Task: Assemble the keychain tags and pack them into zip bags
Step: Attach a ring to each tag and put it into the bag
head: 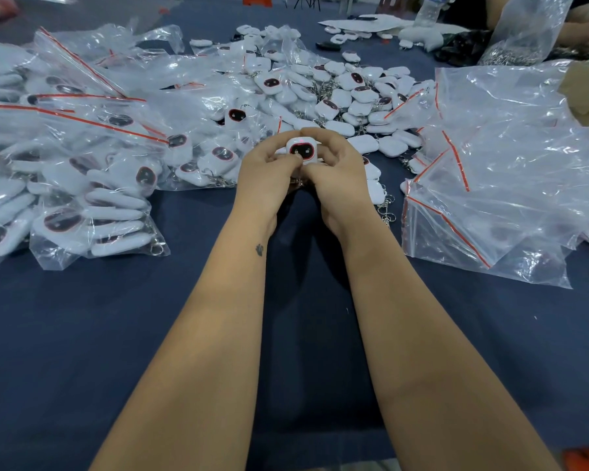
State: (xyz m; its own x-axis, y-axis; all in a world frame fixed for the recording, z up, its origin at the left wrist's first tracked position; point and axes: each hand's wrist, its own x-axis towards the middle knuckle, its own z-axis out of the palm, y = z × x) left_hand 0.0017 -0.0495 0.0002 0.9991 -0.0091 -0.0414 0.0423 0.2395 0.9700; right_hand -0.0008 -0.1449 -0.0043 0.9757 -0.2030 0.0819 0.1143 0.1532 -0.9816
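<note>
Two hands, left hand [267, 164] and right hand [334, 164], pinch one white keychain tag [301, 150] with curled fingers above the near-centre table [82, 334]; a loosened pinch could drop it into the far loose tags [347, 93]

The tags [332, 108] are white with a dark oval face edged in red, the bags [510, 185] are clear with red zip strips, and the tabletop [82, 317] is dark blue.

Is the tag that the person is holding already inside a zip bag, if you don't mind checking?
No. Both the left hand and right hand grip the white tag bare, with no plastic around it.
</note>
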